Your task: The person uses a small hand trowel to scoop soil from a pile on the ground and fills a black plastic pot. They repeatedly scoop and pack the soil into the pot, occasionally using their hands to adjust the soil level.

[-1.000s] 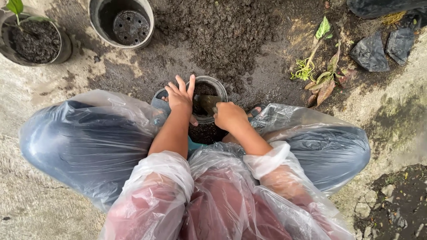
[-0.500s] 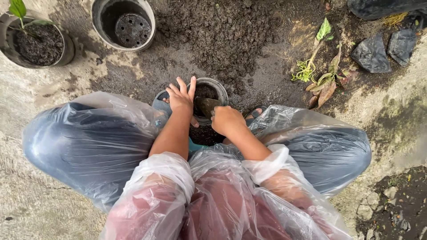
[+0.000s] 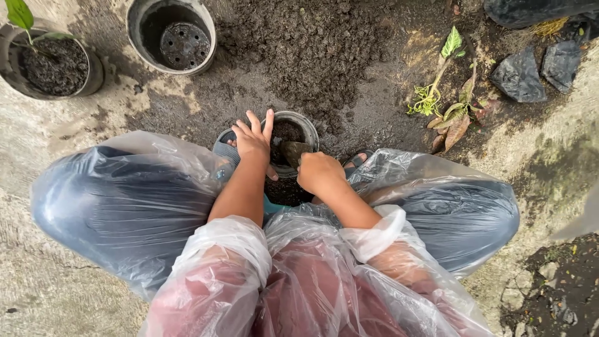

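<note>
two hands meet over one small grey pot point(image 3: 298, 122) that sits on the wet ground between the squatting person's knees, a little way near of the big dark soil heap point(image 3: 312, 43). the left hand point(image 3: 253, 138) lies on the pot's left rim with its fingers spread apart and pointing far, steadying it rather than gripping. the right hand point(image 3: 319, 171) is closed into a fist around the handle of a small trowel point(image 3: 293, 150), whose blade dips into the dark soil inside the pot. compared with a second ago the fist has slid slightly left and nearer, and the blade sits a touch lower in the pot, while the left hand has hardly shifted; it reads as soil being pressed or tipped into the pot, which looks partly filled.

far left stands an empty grey pot point(image 3: 143, 37) showing its holed base, and further left a filled pot with a green seedling point(image 3: 56, 65). to the far right lie uprooted seedlings point(image 3: 446, 103) and crumpled black nursery bags point(image 3: 518, 75). a clear plastic raincoat point(image 3: 312, 281) covers the knees and arms.
</note>
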